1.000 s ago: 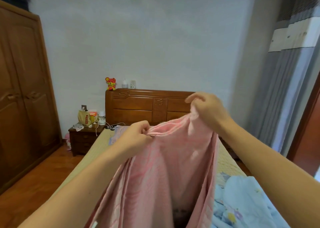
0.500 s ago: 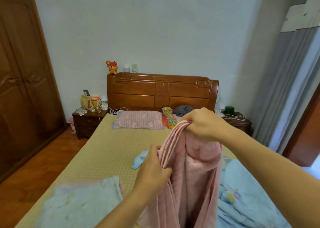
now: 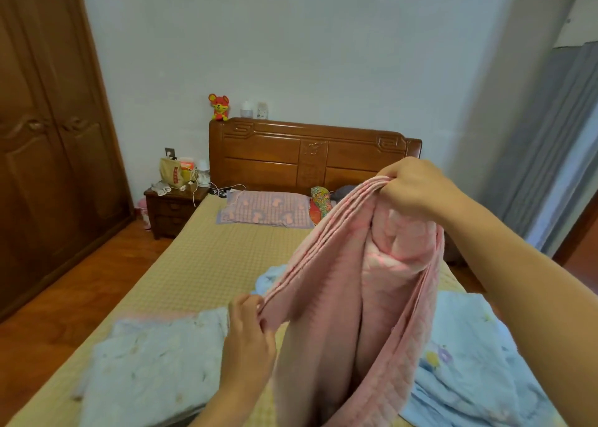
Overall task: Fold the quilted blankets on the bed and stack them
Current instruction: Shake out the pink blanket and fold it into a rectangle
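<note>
A pink quilted blanket [image 3: 349, 303] hangs in front of me, gathered into several layered edges. My right hand [image 3: 417, 187] grips the bunched top edges high on the right. My left hand [image 3: 249, 332] pinches the same stacked edges lower down on the left, so the edge slopes down toward it. A pale blue folded blanket [image 3: 149, 365] lies flat on the bed at the lower left. A light blue blanket with small prints [image 3: 475, 362] lies crumpled on the bed at the right, partly hidden behind the pink one.
The bed [image 3: 207, 264] has a yellow checked sheet, a wooden headboard [image 3: 310, 154] and a pillow [image 3: 268, 213]. A nightstand [image 3: 174, 206] with a bag stands to its left, a wooden wardrobe [image 3: 48, 141] further left, grey curtains [image 3: 556, 154] on the right.
My left hand has slid down along the pink blanket's gathered edges, away from my right hand. The view has tilted down, so more of the bed shows.
</note>
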